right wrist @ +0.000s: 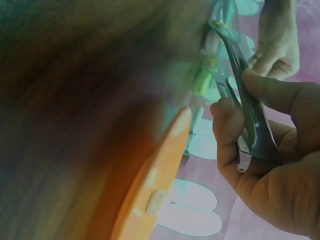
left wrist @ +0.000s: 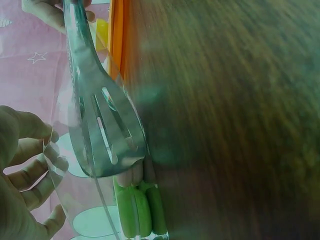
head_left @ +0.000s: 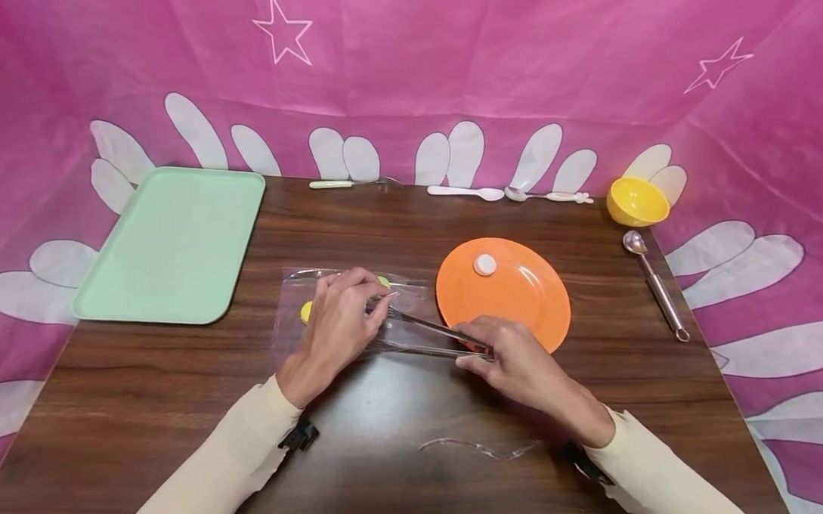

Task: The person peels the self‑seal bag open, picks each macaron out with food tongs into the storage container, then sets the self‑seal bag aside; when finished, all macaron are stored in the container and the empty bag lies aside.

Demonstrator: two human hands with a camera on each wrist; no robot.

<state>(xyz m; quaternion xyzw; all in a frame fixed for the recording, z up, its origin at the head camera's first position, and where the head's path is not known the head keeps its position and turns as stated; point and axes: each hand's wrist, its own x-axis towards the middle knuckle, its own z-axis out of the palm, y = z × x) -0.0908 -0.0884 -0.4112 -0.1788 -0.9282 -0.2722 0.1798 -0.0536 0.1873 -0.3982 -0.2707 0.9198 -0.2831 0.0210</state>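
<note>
In the head view, my left hand [head_left: 342, 316] pinches the edge of a clear plastic package [head_left: 288, 333] lying left of centre. Inside it show a green round piece [head_left: 384, 281] and a yellow one [head_left: 307, 313]; the left wrist view shows green macarons [left wrist: 134, 212] standing on edge. My right hand [head_left: 517, 355] grips metal tongs [head_left: 436, 329] near their closed end. One slotted tip of the tongs [left wrist: 95, 70] reaches over the package, close to the macarons. Whether the tips touch anything is unclear. A white round piece [head_left: 484, 264] sits on an orange plate [head_left: 549, 305].
A pale green tray [head_left: 173, 243] lies at the back left. Along the back edge are a fork [head_left: 330, 184] and two spoons [head_left: 460, 192]. A yellow bowl [head_left: 637, 204] and a metal scoop [head_left: 657, 286] stand right. A clear plastic strip [head_left: 482, 447] lies in front.
</note>
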